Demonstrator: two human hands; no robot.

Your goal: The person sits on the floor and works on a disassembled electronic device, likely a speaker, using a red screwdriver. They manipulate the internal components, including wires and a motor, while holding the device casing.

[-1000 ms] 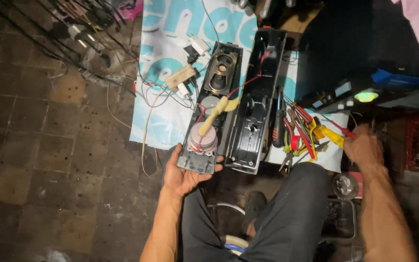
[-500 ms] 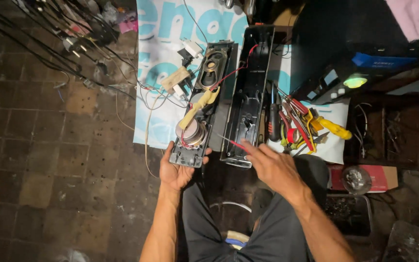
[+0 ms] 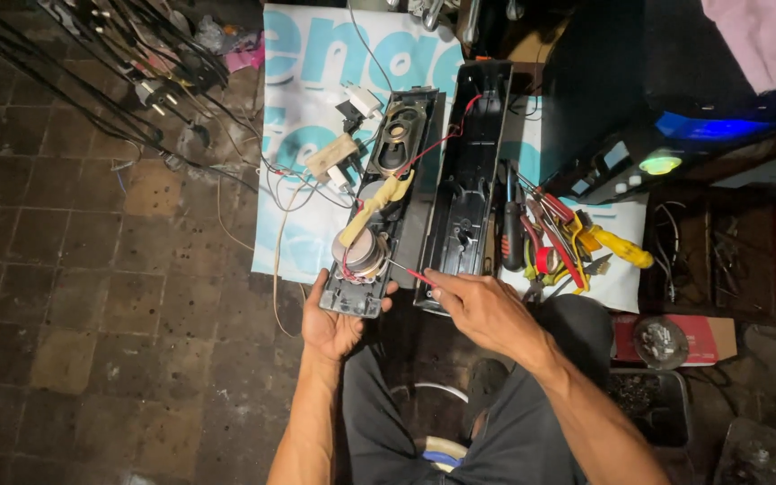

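Here, left hand (image 3: 334,319) cupping near end of open speaker panel (image 3: 379,207), right hand (image 3: 487,310) pinching thin red-handled screwdriver (image 3: 410,272) at round speaker (image 3: 363,253).

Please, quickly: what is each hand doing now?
Left hand: grips the near end of the open speaker housing.
Right hand: closed on a thin red-handled tool.
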